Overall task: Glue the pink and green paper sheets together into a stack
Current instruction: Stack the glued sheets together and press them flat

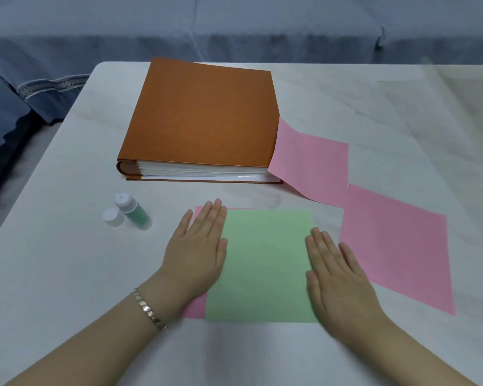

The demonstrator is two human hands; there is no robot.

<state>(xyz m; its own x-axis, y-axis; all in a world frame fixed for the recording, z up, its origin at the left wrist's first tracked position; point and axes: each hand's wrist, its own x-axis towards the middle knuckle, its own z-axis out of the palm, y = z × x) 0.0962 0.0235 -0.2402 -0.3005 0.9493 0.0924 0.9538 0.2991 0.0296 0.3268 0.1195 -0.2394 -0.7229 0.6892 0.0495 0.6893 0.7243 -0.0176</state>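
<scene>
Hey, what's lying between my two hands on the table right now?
In the head view, the green sheet spans the gap between the left hand and right hand, both resting flat on its edges.

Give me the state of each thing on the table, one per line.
Green sheet: lies on bottom pink sheet, offset right.
Left hand: open, flat on stack.
Right hand: open, flat on green sheet.
Glue bottle: uncapped, on its side.
Cap: off, beside bottle.
Album: closed.
Tucked pink sheet: sticking out of album.
Loose pink sheet: flat, untouched.
</scene>
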